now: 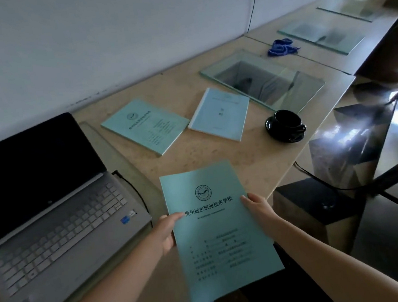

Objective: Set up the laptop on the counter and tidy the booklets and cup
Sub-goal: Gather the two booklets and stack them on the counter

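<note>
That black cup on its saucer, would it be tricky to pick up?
The black cup looks glossy, so probably slippery. It rests loose on its saucer, so lifting the saucer alone could let it slide. It looks like ceramic and stands near the counter edge: likely fragile.

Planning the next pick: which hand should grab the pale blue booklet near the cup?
Right, probably. The pale blue booklet lies ahead-right, nearer the right hand. Left hand sits laptop-side; both grip the teal booklet, so right must release first.

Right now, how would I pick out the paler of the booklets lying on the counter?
Start at the open laptop on the counter's left and look right. Past the green booklet lies the pale blue booklet, before the black cup. It alone is bluish, with a white spine edge.
</note>
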The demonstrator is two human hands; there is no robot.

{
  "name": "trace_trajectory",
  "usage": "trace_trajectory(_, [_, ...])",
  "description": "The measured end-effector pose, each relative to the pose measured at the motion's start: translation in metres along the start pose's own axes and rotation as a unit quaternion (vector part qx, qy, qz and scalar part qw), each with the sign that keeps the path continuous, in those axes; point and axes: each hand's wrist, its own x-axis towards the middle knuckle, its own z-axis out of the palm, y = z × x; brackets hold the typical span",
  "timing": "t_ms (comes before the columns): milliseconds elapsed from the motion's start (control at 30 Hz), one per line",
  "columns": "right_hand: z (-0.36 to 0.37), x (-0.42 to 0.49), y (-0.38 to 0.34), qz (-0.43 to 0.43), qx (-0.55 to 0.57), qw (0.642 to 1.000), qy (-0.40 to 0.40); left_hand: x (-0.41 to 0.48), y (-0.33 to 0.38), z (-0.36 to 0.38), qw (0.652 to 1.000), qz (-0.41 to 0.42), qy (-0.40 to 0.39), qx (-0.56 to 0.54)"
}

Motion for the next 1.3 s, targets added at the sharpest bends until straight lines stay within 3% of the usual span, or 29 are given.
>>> trace_trajectory(233, [-0.015,0.094,-0.031,0.021,-0.053,0.998,-0.015,0.064,0.038,0.031,0.999,-0.033,-0.015,-0.006])
trace_trajectory(567, [-0.012,0.179,-0.071,-0.001,-0.166,0.984,-0.065,0.106,0.079,0.029,0.987,-0.065,0.054,0.133])
trace_trajectory(733, [-0.013,0.217,-0.093,-0.008,-0.214,0.965,-0.153,0.115,0.093,0.025,0.977,-0.091,0.084,0.172])
trace_trajectory(900, [-0.018,0.263,-0.124,-0.001,-0.221,0.935,-0.278,0.121,0.113,0.027,0.94,-0.118,0.099,0.303])
trace_trajectory(967, [-0.017,0.283,-0.141,-0.011,-0.233,0.929,-0.287,0.124,0.118,0.026,0.926,-0.141,0.105,0.334])
trace_trajectory(1167, [-0.007,0.316,-0.195,0.014,-0.2,0.923,-0.328,0.124,0.118,0.025,0.923,-0.183,0.127,0.314])
trace_trajectory(1300, [0.015,0.328,-0.218,-0.003,-0.208,0.914,-0.348,0.124,0.121,0.021,0.932,-0.143,0.192,0.272])
